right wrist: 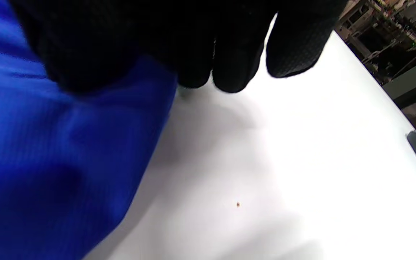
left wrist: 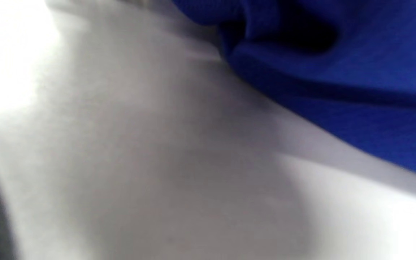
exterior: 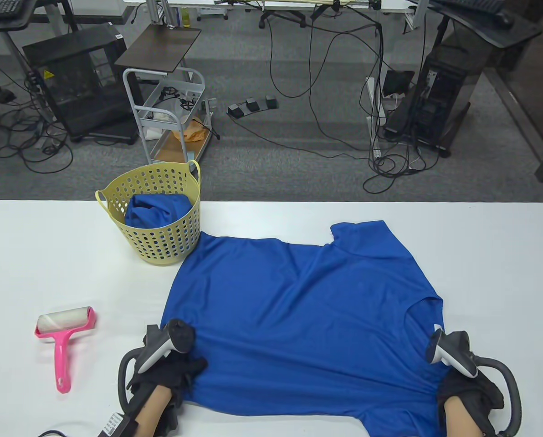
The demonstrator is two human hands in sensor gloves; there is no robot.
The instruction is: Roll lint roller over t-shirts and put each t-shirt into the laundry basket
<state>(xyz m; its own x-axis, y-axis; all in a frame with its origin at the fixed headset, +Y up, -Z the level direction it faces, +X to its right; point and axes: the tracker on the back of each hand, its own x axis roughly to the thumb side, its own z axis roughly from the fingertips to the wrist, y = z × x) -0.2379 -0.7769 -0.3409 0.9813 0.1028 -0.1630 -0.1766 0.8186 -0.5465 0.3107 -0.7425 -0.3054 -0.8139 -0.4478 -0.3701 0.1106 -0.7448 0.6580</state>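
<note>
Currently both hands sit at the near edge of the blue t-shirt (exterior: 299, 314), one per side, which reads as spreading it flat on the tabletop (exterior: 48, 255) so the roller gets an even surface.

- Left hand (exterior: 171, 368): at the shirt's near-left corner, fingers curled onto the fabric edge as far as the table view shows. Left wrist view is blurred; it shows only a lifted fold of blue cloth over the white top, no fingers.
- Right hand (exterior: 467, 387): at the near-right side, by the sleeve. Right wrist view shows gloved fingers (right wrist: 229, 54) bent over the cloth edge, gripping it.
- Shirt: mostly flat with a few creases, far-left corner touching the basket's base, near-right part hanging off the tabletop edge.
- Lint roller (exterior: 64, 334): pink handle, lying on the tabletop left of the shirt, apart from it, nobody touching it. Likely parked within the left hand's reach for the next step.
- Laundry basket (exterior: 160, 211): yellow, perforated, upright at the far-left of the shirt. Holds another blue t-shirt (exterior: 157, 210), bunched up.

My read: one shirt done, this one not yet rolled.
</note>
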